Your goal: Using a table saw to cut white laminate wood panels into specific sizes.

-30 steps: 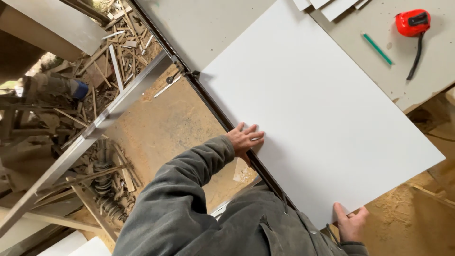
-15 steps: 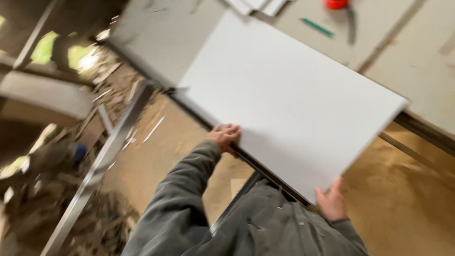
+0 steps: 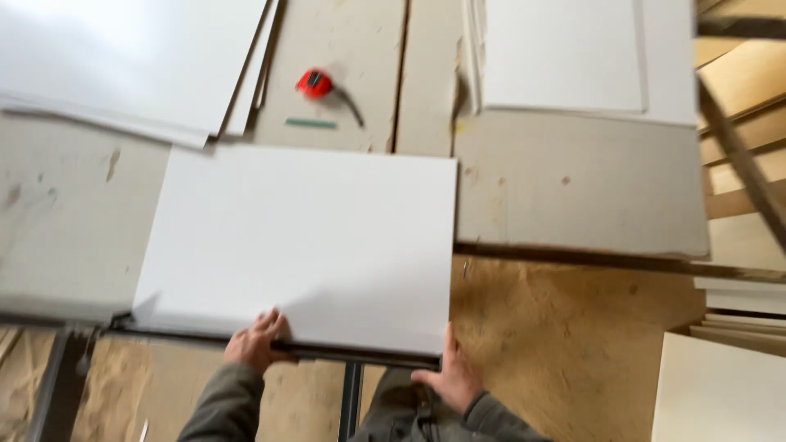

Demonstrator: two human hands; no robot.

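Two hands on one white panel [image 3: 303,245]: my left hand [image 3: 255,342] and right hand [image 3: 449,378] grip its near edge; long axis crosswise, panel ahead on the surface [image 3: 573,180].

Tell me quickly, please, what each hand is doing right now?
Left hand: fingers closed on the near edge of the white panel.
Right hand: gripping the same panel at its near right corner.

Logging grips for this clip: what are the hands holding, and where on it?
Both the left hand and right hand grip the white panel along its near edge.
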